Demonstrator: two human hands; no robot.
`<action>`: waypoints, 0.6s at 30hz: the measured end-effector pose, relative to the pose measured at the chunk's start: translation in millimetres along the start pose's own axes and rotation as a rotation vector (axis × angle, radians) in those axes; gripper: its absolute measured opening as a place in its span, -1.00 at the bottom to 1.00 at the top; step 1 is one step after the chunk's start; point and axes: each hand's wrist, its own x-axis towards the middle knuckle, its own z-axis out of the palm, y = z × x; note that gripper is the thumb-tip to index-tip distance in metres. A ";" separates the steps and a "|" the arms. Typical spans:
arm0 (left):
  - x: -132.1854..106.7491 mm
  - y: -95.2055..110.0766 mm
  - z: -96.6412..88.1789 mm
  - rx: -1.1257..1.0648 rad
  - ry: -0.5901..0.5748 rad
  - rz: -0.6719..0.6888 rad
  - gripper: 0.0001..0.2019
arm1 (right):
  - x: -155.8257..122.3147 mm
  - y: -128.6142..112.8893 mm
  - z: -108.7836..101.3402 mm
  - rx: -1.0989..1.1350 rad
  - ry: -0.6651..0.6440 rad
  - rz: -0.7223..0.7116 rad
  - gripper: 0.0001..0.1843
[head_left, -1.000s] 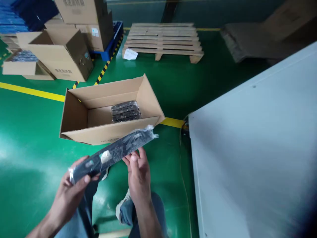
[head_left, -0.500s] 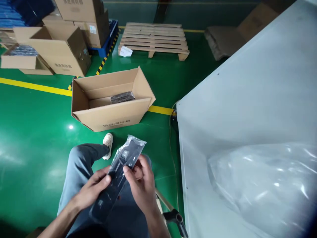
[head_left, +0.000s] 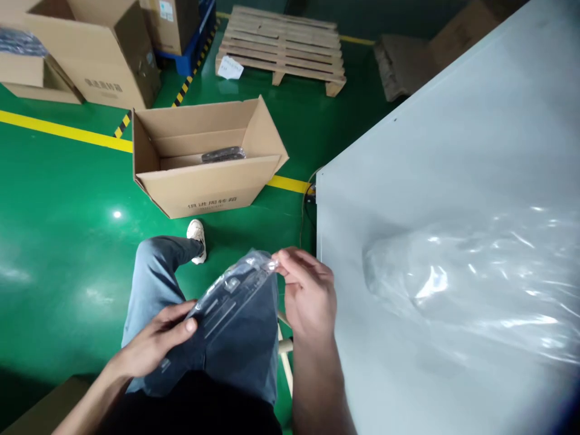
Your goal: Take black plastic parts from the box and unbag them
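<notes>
A long dark flat part in a clear plastic bag (head_left: pixel 226 296) lies slanted above my lap, its far end up and to the right. My left hand (head_left: pixel 158 338) is closed round its lower middle, thumb on top. At the upper end, my right hand (head_left: pixel 310 290) pinches the bag's corner between thumb and fingers. What exactly the dark part is, I cannot make out. Beyond my foot stands an open cardboard box (head_left: pixel 203 187), with similar bagged dark pieces (head_left: pixel 223 154) lying inside it.
To my right is a grey-white table (head_left: pixel 353 374) with a large clear plastic bag (head_left: pixel 475 278) on it. A wooden pallet (head_left: pixel 281 51) lies on the green floor further off. More cardboard boxes (head_left: pixel 97 60) stand at the upper left, near a blue pallet (head_left: pixel 185 63).
My right hand has moved from the middle of the bagged part to its upper right corner, pulling the plastic there. The left hand keeps its hold. My view has tipped downward slightly.
</notes>
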 end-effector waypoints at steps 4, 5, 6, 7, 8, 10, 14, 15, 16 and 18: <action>-4.2 -3.1 -3.1 -0.104 -0.015 -0.109 -0.35 | -4.1 4.5 4.5 0.043 0.064 0.057 -0.73; -4.8 -4.1 -2.6 -0.129 -0.030 -0.124 -0.34 | -5.6 6.1 5.3 0.049 0.067 0.046 -0.74; -5.3 -4.3 -1.9 -0.147 -0.046 -0.125 -0.34 | -7.1 7.3 5.5 0.049 0.062 0.033 -0.74; -5.8 -3.9 -1.4 -0.152 -0.055 -0.112 -0.36 | -8.3 8.3 5.2 0.040 0.052 0.015 -0.74; -6.1 -2.8 -1.0 -0.144 -0.064 -0.088 -0.38 | -9.1 9.0 4.5 0.022 0.037 -0.004 -0.74; -6.0 0.1 -0.8 -0.110 -0.091 -0.028 -0.44 | -9.6 10.2 2.6 -0.022 0.005 -0.033 -0.70; -0.8 4.1 1.8 -0.126 -0.036 0.041 -0.47 | -12.6 17.0 2.7 -0.067 0.118 -0.086 -0.56; 1.5 4.9 3.8 -0.160 0.011 0.044 -0.43 | -16.1 20.2 4.2 -0.095 0.178 -0.110 -0.55; 4.1 6.1 6.5 -0.202 0.057 0.045 -0.38 | -21.4 24.0 6.3 -0.137 0.217 -0.132 -0.55; 9.7 9.8 13.1 -0.292 0.130 0.047 -0.29 | -37.0 32.2 11.8 -0.243 0.168 -0.176 -0.63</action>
